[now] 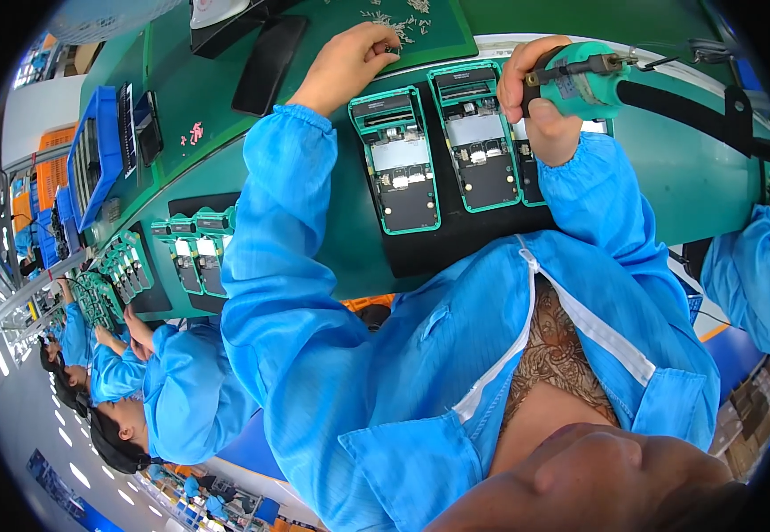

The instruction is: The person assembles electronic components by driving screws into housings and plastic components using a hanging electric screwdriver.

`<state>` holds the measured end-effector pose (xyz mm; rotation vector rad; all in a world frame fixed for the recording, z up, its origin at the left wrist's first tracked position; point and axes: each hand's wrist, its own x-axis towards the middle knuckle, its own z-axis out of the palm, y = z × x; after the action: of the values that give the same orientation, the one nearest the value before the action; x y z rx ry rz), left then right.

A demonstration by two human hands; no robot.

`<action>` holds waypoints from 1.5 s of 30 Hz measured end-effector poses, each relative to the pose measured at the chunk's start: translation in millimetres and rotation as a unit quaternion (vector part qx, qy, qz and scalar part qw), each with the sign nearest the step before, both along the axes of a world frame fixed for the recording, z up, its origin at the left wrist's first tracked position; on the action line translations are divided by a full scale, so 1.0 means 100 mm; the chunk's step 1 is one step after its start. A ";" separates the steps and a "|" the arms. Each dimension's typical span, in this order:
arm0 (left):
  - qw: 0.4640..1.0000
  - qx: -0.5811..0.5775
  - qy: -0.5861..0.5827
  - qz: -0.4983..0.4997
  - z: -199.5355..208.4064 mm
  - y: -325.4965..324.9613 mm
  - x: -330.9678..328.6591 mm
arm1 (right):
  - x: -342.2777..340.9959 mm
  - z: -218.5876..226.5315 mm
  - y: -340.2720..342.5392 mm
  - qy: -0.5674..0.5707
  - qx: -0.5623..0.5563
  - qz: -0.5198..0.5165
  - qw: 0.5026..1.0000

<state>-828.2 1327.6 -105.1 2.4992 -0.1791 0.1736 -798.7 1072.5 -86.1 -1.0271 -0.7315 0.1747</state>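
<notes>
"What are the left fingers doing?"

"On your left hand (342,69), thumb and forefinger are drawn close together beside the scattered small pale pieces (397,23). I can't tell whether one is pinched between them."

"And the right?"

"Your right hand (546,122) is wrapped around a green tool (596,87), fingers over its far side and thumb nearer you. A thick black arm (688,115) runs off from it to the right."

"What lies under your hands?"

"Three green-framed units stand in a row on a black mat (447,235). The left unit (401,164) and the middle unit (478,133) show their insides; the right unit (527,168) is partly hidden by your right hand and sleeve."

"Farther out?"

"Left of your left wrist lies a flat black slab (269,66), then a few pink bits (195,133) and a blue tray (112,124). More green-framed units (197,253) sit beyond your left sleeve, near co-workers in blue (194,390). Another blue-clothed person (751,266) is at your far right."
</notes>
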 end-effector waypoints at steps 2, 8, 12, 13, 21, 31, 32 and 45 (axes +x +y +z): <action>0.999 0.002 -0.019 -0.030 -0.01 -0.02 0.04 | 0.00 0.00 0.00 -0.004 0.003 0.003 1.000; 0.997 0.059 -0.030 -0.030 -0.02 -0.04 0.08 | 0.00 0.03 0.00 0.008 -0.015 -0.012 1.000; 0.995 0.075 -0.065 -0.011 -0.01 -0.03 0.06 | 0.01 0.07 -0.02 -0.017 0.027 0.000 0.999; 0.995 0.076 -0.067 -0.007 0.00 -0.01 0.02 | 0.01 0.08 -0.02 -0.025 0.030 0.000 0.999; 0.976 -0.114 -0.160 0.096 0.60 -0.69 -0.56 | -0.08 0.37 -0.07 -0.037 0.083 0.017 0.996; 0.978 -0.112 -0.108 0.139 0.22 -1.32 -1.23 | -0.46 0.49 0.10 -0.018 0.099 0.101 0.990; 0.978 -0.112 -0.108 0.140 0.19 -1.31 -1.25 | -0.49 0.49 0.11 -0.019 0.092 0.100 0.991; 0.971 -0.065 -0.151 0.171 0.21 -1.04 -1.49 | -0.87 0.71 0.52 -0.005 0.008 0.085 0.996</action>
<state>-976.8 1223.9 -83.8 2.3433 0.1396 0.6885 -885.3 1124.4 -15.6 -0.9510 -0.8290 0.3097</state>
